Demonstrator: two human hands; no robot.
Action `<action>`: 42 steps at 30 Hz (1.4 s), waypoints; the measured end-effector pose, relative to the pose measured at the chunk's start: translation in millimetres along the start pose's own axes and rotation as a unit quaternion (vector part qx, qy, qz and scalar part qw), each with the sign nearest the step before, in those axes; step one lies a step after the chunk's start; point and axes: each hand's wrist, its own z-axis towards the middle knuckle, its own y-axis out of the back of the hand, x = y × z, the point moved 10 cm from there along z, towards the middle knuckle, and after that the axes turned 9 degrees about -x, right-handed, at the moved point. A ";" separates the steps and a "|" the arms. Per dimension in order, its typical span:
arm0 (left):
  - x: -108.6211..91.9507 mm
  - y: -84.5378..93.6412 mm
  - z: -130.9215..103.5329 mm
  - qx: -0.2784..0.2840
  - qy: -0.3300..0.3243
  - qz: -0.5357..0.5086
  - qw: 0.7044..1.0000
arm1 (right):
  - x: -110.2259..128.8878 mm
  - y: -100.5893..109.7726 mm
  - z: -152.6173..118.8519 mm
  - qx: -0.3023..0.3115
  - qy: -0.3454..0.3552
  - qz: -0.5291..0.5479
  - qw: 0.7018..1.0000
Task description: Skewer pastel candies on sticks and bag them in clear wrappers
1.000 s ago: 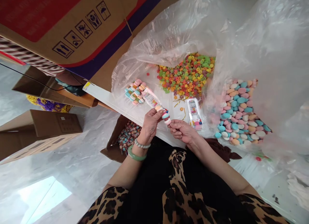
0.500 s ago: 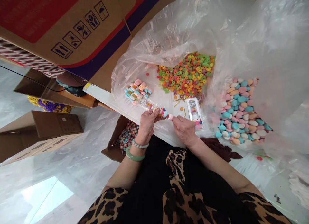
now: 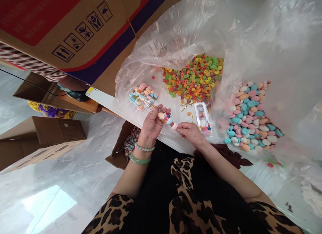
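Observation:
My left hand (image 3: 151, 126) cradles a slim candy packet (image 3: 167, 119) with a colourful printed front, its fingers curled under it and the thumb on top. At the packet's near right end, my right hand (image 3: 190, 133) pinches the tip by a pink candy. A pile of pastel candies (image 3: 143, 95) in clear wrap lies just beyond my left hand. Right of it, ring-shaped gummies (image 3: 195, 78) are heaped on plastic. A flat white printed packet (image 3: 202, 118) rests beside my right hand, with thin gold ties (image 3: 187, 106) near it.
A large carton (image 3: 100, 36) stands at the back left. Clear plastic sheeting (image 3: 186, 29) covers the table around a bag of pastel candies (image 3: 254, 116) on the right. Below the table edge, an open box (image 3: 118, 146) holds wrapped candies. Another person's striped sleeve (image 3: 27, 61) shows at left.
My left hand has turned palm-up and slid along the packet, whose printed front now shows more. The right hand has shifted slightly, from a fist-like grip to a fingertip pinch.

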 end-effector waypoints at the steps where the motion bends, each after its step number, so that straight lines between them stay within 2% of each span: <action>1: 0.8 -0.2 0.2 -0.006 0.004 -0.008 1.000 | -5.9 -3.4 0.0 0.016 -0.040 0.044 0.998; 4: 4.1 -3.4 -0.2 -0.013 0.018 -0.027 0.999 | -16.5 -12.6 -2.5 0.059 -0.128 0.125 0.982; 10: 4.1 -7.9 1.5 -0.006 0.023 -0.060 0.998 | -25.5 -38.8 -16.2 0.190 -0.230 0.224 0.928; 13: 3.1 -4.5 3.6 -0.020 0.028 -0.076 0.996 | -28.9 -43.2 -17.2 0.207 -0.239 0.249 0.915; 16: 3.1 -4.2 3.4 -0.023 0.029 -0.075 0.997 | -30.2 -42.6 -14.6 0.206 -0.229 0.255 0.917; 21: 2.9 -8.4 -1.8 -0.017 -0.008 -0.032 0.999 | -28.4 -41.6 -13.7 0.212 -0.226 0.270 0.912; 24: 5.3 -12.0 -4.7 -0.006 -0.021 -0.015 1.000 | -26.1 -45.4 -17.7 0.240 -0.241 0.311 0.887; 30: 12.8 -20.1 -10.9 0.024 0.003 -0.029 0.999 | -25.5 -53.5 -24.0 0.269 -0.277 0.386 0.838; 33: 13.7 -21.5 -14.7 0.014 -0.003 -0.024 1.000 | -25.8 -59.9 -28.2 0.270 -0.278 0.356 0.850; 34: 14.7 -20.7 -15.5 0.007 -0.005 -0.019 1.000 | -25.9 -58.7 -26.3 0.250 -0.263 0.337 0.869; 36: 18.5 -16.9 -15.9 -0.013 -0.001 -0.010 1.000 | -24.9 -46.3 -16.7 0.166 -0.201 0.280 0.924; 38: 23.0 -12.1 -15.0 -0.029 0.010 -0.010 0.999 | -16.4 -23.8 -8.0 0.056 -0.094 0.188 0.976; 39: 24.4 -10.4 -14.3 -0.031 0.015 -0.013 0.999 | -7.7 -12.4 -6.7 0.005 -0.025 0.124 0.992; 40: 24.8 -9.1 -13.6 -0.031 0.017 -0.014 0.999 | 3.3 -3.7 -8.1 -0.036 0.049 0.052 0.997; 42: 22.5 -6.6 -12.3 -0.033 0.013 -0.012 0.999 | 26.4 2.8 -17.6 -0.087 0.193 -0.092 0.973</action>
